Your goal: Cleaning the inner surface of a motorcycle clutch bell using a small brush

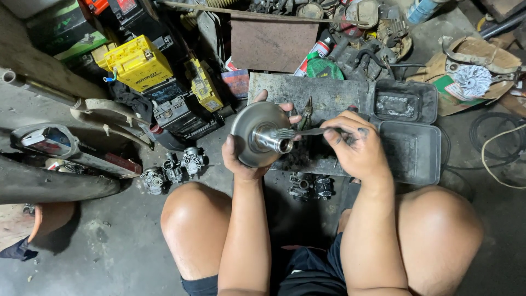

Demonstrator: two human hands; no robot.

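At the centre of the frame, the left hand grips a round grey metal pulley disc with a shiny tubular hub, fingers wrapped around its rim. The right hand pinches a small grey brush, whose bristles touch the hub's end. Behind them lies a dirty grey metal tray; two open dark plastic boxes sit right of centre.

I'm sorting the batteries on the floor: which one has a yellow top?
The big yellow-topped battery at upper left, with the blue tube at its side; the black-cased batteries beside it are dark.
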